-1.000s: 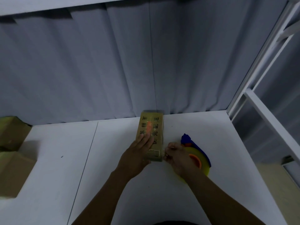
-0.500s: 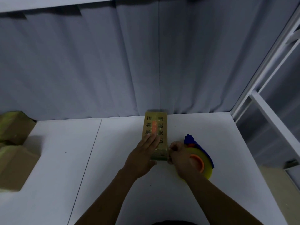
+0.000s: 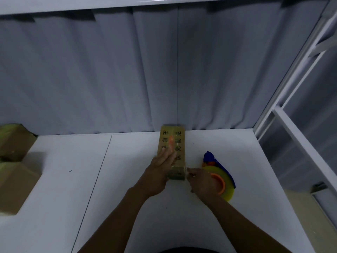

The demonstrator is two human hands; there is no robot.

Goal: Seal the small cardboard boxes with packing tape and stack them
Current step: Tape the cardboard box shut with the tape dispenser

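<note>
A small brown cardboard box (image 3: 179,143) with black printed characters lies lengthwise in the middle of the white table (image 3: 73,179). My left hand (image 3: 160,170) rests flat on its near top, fingers straight. My right hand (image 3: 201,181) sits just right of the box's near end, fingers curled round a tape dispenser (image 3: 223,181) with a yellow tape roll, orange hub and blue body. The dispenser's front edge is hidden behind my right hand.
Two more brown cardboard boxes (image 3: 12,172) sit stacked at the table's left edge. A grey curtain (image 3: 164,70) hangs right behind the table. A white metal frame (image 3: 291,125) borders the right side.
My left hand has stayed flat on the box. My right hand with the dispenser has stayed at the box's near right corner. The view has shifted slightly.
</note>
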